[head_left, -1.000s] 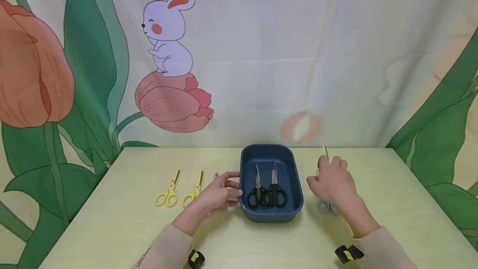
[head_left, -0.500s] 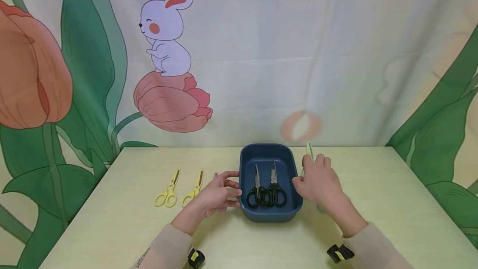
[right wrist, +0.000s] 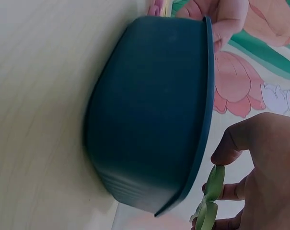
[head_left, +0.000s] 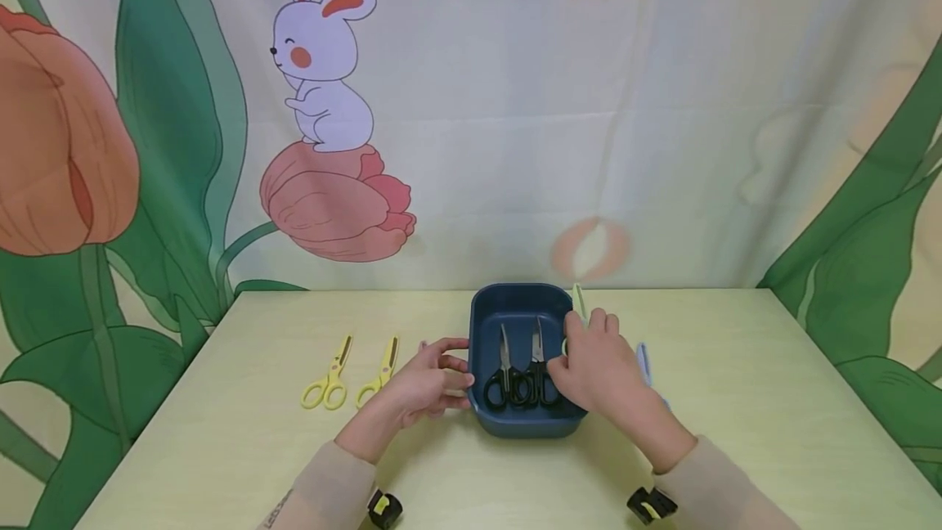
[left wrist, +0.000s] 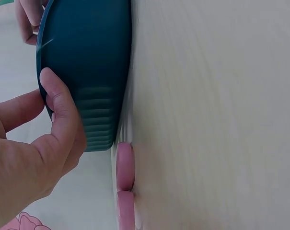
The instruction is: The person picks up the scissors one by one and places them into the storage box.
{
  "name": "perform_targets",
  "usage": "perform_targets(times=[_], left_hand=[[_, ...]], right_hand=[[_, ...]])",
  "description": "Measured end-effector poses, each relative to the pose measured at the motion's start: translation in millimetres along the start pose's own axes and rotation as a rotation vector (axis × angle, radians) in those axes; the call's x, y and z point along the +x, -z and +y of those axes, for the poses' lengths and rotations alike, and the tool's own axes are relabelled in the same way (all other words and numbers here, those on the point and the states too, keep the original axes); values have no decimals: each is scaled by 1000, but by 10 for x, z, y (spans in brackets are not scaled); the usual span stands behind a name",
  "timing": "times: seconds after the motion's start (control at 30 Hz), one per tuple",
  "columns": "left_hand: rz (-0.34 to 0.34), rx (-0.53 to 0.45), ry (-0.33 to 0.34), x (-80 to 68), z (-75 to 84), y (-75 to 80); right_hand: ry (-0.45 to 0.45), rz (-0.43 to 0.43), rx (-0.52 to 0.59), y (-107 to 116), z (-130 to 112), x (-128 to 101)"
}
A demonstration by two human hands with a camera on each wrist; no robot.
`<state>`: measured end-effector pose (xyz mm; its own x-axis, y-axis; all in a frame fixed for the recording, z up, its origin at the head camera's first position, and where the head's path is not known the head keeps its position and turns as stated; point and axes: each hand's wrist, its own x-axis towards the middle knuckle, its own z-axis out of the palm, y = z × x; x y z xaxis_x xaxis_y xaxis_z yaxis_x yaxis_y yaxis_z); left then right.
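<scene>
The light, stiff green scissors are pinched at the handles by the right hand over the blue tray, whose side the left hand grips.

Two yellow scissors lie side by side on the pale worktop, left of the left fingers. A pink piece sits just beyond those fingers. A rabbit-and-tulip backdrop hangs behind.

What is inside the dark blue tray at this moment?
Inside the dark blue tray lie two black-handled scissors, side by side, blades pointing away. The right hand, holding green scissors, covers the tray's right part, so anything under it cannot be seen.
</scene>
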<state>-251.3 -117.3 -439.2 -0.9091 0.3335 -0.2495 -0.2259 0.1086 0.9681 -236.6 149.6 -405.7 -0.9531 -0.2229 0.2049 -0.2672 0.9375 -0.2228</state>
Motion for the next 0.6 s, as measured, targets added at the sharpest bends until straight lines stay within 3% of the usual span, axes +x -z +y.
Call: perform_targets(times=[0.6], left_hand=[[-11,-3,9,8,1,16]], right_hand=[[48,-20,-114,-220,-150,26]])
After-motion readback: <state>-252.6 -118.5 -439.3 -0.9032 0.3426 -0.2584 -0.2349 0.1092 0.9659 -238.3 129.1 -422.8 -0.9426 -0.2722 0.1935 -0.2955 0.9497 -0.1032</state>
